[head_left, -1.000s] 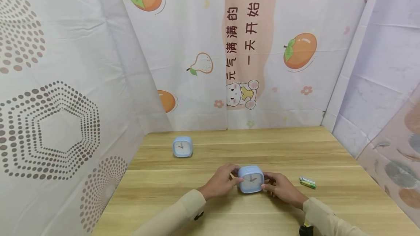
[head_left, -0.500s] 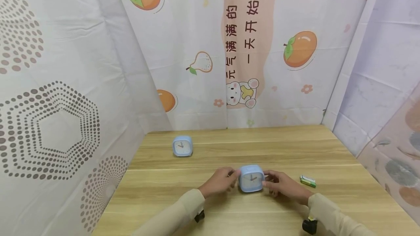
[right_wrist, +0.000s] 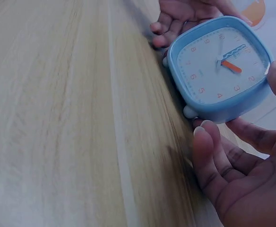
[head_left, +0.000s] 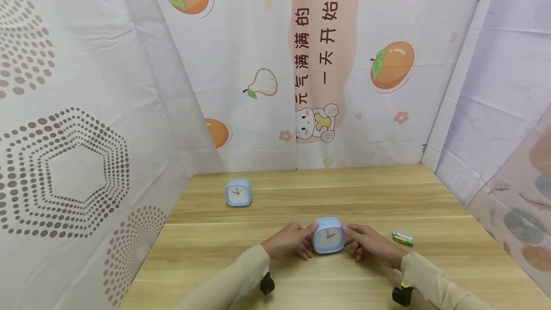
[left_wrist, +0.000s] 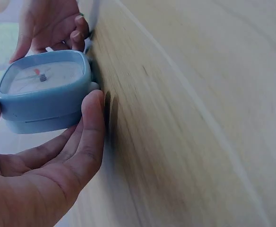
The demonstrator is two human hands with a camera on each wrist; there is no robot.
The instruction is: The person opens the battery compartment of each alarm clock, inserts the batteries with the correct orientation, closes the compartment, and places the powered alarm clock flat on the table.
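A light blue alarm clock [head_left: 328, 242] with rounded corners stands on the wooden table, its white dial towards me. My left hand [head_left: 287, 240] holds its left side, thumb at the upper corner and the other fingers lower down beside it. On the opposite side my right hand [head_left: 373, 244] holds it the same way. The right wrist view shows the clock's dial [right_wrist: 218, 71] with orange numerals, an orange hand and small round white feet near the tabletop. In the left wrist view, the left fingers [left_wrist: 91, 123] lie along the side of the case.
A second light blue clock [head_left: 238, 193] stands at the back left of the table [head_left: 344, 185]. Two green-and-white batteries [head_left: 402, 238] lie to the right of my right hand. Patterned cloth curtains [head_left: 258, 123] hang behind the table and along both sides.
Both thumbs have shifted from the clock's front up to its upper corners, and the left fingers have moved lower beside it. The clock has stayed in about the same place.
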